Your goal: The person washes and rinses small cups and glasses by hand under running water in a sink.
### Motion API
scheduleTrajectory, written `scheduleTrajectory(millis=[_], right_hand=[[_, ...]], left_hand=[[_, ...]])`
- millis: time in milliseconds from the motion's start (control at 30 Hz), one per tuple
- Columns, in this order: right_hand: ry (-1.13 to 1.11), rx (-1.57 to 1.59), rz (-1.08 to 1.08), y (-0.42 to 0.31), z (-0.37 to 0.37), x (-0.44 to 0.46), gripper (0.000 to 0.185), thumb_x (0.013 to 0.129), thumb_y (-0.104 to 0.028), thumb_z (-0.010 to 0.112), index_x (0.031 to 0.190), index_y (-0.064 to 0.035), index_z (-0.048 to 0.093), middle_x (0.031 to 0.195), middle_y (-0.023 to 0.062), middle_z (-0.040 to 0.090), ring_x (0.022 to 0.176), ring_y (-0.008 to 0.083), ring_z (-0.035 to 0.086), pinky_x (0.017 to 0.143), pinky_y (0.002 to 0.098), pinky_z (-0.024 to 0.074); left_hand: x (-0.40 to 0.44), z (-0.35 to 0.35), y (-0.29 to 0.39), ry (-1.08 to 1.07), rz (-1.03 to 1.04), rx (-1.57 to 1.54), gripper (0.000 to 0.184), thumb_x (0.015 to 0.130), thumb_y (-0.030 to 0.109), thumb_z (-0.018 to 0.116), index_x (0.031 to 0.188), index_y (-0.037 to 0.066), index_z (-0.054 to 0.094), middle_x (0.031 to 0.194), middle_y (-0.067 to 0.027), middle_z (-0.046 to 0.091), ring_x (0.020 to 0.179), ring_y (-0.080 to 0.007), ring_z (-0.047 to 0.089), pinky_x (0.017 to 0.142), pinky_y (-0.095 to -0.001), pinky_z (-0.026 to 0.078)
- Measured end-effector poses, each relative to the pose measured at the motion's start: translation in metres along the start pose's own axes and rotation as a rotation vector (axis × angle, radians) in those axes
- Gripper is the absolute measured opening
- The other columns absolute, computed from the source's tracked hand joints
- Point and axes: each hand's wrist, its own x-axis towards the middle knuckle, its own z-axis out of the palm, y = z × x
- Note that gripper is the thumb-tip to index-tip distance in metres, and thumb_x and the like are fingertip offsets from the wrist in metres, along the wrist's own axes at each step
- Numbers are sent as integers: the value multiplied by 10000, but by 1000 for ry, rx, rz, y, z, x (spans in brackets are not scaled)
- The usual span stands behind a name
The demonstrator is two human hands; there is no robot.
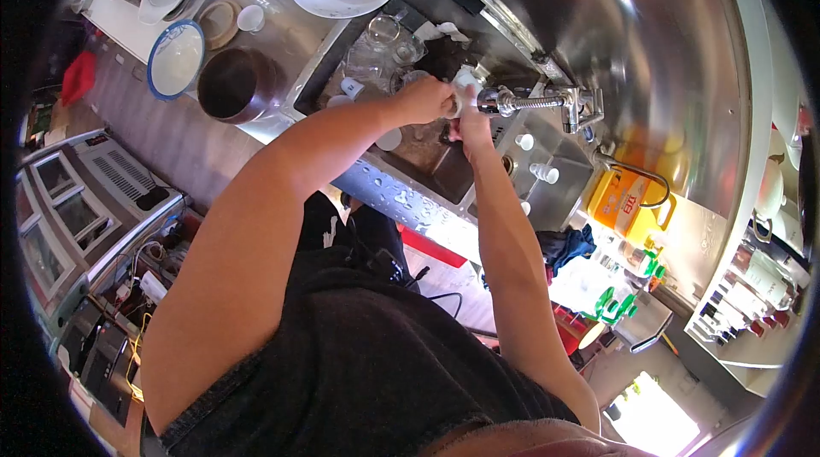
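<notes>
Head cam: white item [465,79], prob a small cup (too blurred to be sure), is up over the L basin [444,168], toward its R edge, right by the spray head [490,102] of the tap [571,108]. L hand [424,101] is curled closed against it, fingertips partly hidden; R hand [471,122] is wrapped round it from the near side, so both look to be gripping the same pc.

Progress, judging by how things lie: approx midway. White cups [544,172] sit in the R basin [561,148], on their sides or upturned, apart from the rest, so prob dealt w/. Left to do, apparently: clear glassware [384,40] crowding the far L part of the L basin, plus a white mug [351,87] by its L edge and another white pc [389,140] nr its front edge. Can't tell if any of those are clean.

Further out, on the counter [295,45]: plate stack [345,0] just past the L basin's L edge; brown pot [233,85] and blue-rimmed bowl [176,61] by the front edge. Yellow jug [628,201] stands past the R basin's R edge.
</notes>
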Motion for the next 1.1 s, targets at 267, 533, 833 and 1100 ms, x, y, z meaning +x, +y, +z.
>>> scheduleTrajectory(millis=[267, 533, 833, 1100], right_hand=[[-434, 633, -146, 21, 7, -6, 363, 913, -376, 564, 1158, -115, 506, 962, 10, 596, 873, 141, 566, 752, 340, 465], [299, -484, -833, 5, 6, -18, 371, 739, -257, 763, 990, -29, 613, 743, 92, 626, 651, 168, 569, 666, 334, 473], [281, -328, -544, 24, -11, -24, 539, 762, -361, 727, 1115, 7, 552, 948, 156, 639, 842, 261, 615, 750, 404, 473], [-365, 1138, -9, 16, -5, -26, 223, 944, -188, 512, 1122, -53, 527, 1085, 94, 572, 978, 236, 572, 879, 388, 519]], left_hand=[[-28, -1, 16, -204, -430, -512, 469, 940, 399, 394, 855, 8, 638, 686, -137, 636, 627, -255, 636, 594, -406, 489], [-65, -38, -18, -113, -272, -123, 549, 939, 497, 384, 902, 6, 628, 673, -71, 626, 610, -183, 611, 611, -334, 483], [-105, -75, 9, -63, -494, -436, 386, 933, 385, 522, 995, 10, 594, 760, -43, 631, 641, -101, 577, 546, -255, 464], [-126, -82, 42, -20, -646, -645, 392, 935, 425, 502, 1009, 54, 603, 801, -46, 642, 657, -109, 592, 579, -251, 455]])
